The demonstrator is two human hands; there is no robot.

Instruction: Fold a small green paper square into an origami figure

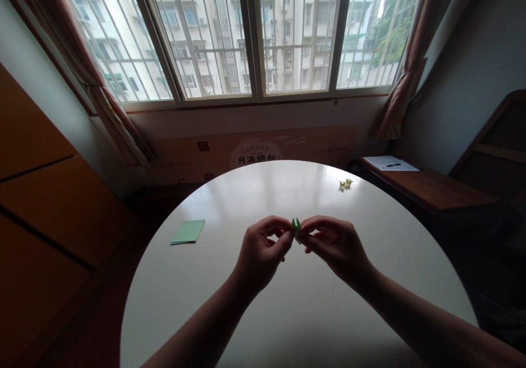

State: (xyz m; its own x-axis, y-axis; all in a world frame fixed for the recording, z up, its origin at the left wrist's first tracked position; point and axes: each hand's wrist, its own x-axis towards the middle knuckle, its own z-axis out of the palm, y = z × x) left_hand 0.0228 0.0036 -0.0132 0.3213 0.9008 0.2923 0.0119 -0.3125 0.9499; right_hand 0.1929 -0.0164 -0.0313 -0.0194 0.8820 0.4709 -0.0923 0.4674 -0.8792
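A small folded piece of green paper (296, 226) is pinched between my two hands above the white round table (263, 313). My left hand (265, 250) grips its left side between thumb and forefinger. From the other side, my right hand (335, 245) holds it in a like pinch. Two pointed green tips stick up between the fingertips; the lower part is mostly hidden by the fingers. To the left lies a stack of square light green paper (188, 231). Small yellowish folded paper pieces (345, 185) sit near the table's far right edge.
Beyond the table stands a wide cardboard box (205, 154) with printed characters, below a barred window (255, 39). At right, a wooden side table (444, 184) bears a white sheet (386, 163) and a dark pen (393, 165). An orange-brown cabinet (45, 203) is at left.
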